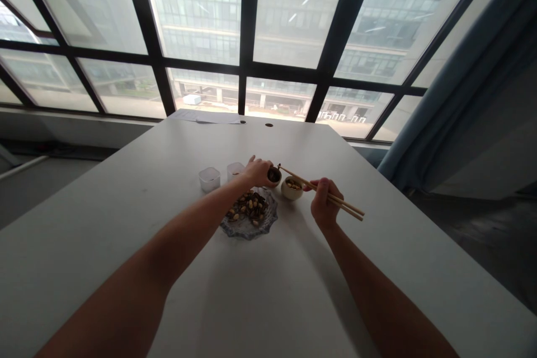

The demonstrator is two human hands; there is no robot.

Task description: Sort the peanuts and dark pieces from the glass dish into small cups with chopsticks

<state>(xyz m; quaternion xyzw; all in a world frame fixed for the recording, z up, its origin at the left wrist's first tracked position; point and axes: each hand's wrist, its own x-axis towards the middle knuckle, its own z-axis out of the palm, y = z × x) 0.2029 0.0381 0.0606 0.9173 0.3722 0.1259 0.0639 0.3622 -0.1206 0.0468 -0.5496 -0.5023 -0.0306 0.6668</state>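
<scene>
My left hand is closed on a small bowl with dark contents, tilted toward me. My right hand grips a pair of wooden chopsticks. Their tips reach the rim of the held bowl, with a small dark piece at the ends. Under the chopsticks stands a small pale bowl of light brown nuts. Nearer to me lies a scalloped glass plate bearing a mix of nuts and dark pieces; my left forearm hides part of it.
Two clear plastic containers, the left container and the right container, stand left of my left hand. Papers lie at the far edge of the white table. Windows rise behind it, and a blue curtain hangs at right.
</scene>
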